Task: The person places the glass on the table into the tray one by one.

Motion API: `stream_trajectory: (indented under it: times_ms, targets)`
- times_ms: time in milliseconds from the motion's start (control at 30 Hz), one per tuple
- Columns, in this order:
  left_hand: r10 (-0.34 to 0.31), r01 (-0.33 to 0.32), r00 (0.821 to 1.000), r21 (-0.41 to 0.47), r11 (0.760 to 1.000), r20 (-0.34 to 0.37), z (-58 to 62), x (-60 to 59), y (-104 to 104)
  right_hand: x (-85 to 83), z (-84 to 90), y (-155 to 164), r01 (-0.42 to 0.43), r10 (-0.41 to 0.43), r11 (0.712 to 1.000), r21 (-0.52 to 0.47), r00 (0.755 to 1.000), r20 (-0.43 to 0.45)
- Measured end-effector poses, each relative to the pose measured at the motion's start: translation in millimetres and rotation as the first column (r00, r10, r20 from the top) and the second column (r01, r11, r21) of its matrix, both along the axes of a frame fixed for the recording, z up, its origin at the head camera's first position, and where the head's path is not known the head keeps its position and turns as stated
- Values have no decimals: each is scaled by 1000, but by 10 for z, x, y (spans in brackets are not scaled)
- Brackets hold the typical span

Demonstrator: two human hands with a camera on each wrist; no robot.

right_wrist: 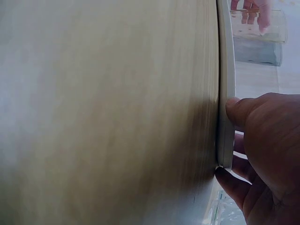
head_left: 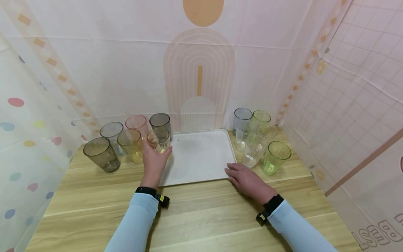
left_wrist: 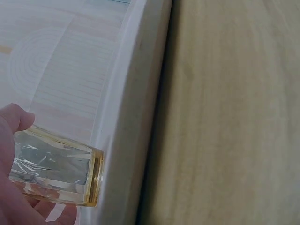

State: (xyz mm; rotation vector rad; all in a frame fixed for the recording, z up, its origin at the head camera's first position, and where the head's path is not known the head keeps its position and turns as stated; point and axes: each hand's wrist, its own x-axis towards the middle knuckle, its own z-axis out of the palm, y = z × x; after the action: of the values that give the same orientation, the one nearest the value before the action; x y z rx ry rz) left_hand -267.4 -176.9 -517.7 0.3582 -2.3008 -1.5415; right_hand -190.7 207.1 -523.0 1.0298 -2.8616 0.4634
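Left hand (head_left: pixel 154 159) gripped a yellow tumbler (head_left: pixel 158 140) at the left edge of the white tray (head_left: pixel 201 157), right hand (head_left: pixel 247 178) lay with relaxed fingers against the tray's near right corner, both on the wooden bench (head_left: pixel 201 217), other tumblers clustered on either side.

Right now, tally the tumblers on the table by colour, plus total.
Smoky grey plastic tumblers: 2
Amber yellow plastic tumblers: 2, one gripped by the left hand
Pink plastic tumbler: 1
Pale blue-grey plastic tumblers: 2
Green plastic tumblers: 2
Clear plastic tumblers: 2
Total: 11
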Motion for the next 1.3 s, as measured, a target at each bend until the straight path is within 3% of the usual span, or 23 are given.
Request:
stream_trajectory:
  times_ms: [233,433,633,833,900,1000,1167,1233,1300]
  targets:
    - [11,-10,1000,-28,1000,15,-1,28,0,-6,-4,-3,4,-4,1000,1,1000,5]
    - [11,-8,999,-59,998,48,8,121,-29,4,1,-5,4,-4,1000,-1,1000,13]
    - [13,-5,997,-94,996,76,72,405,-175,4,3,-12,0,0,1000,0,1000,13]
    - [22,-12,997,-129,992,72,177,749,-563,0,-9,-9,0,0,1000,1,1000,14]
    - [50,-43,998,-123,991,50,201,834,-727,1,-14,-5,0,0,1000,0,1000,8]
    - [164,-164,986,-106,981,-4,213,936,-962,7,-15,-3,-2,2,1000,-6,1000,-2]
    - [374,-380,920,-35,924,-113,181,985,-1309,21,-5,-1,1,-1,1000,-15,1000,-2]
    - [399,-404,910,-15,915,-114,165,937,-1435,24,1,-3,1,-1,1000,-15,1000,1]
    - [383,-384,920,-3,923,-80,148,867,-1552,27,3,-4,0,0,1000,-10,1000,5]
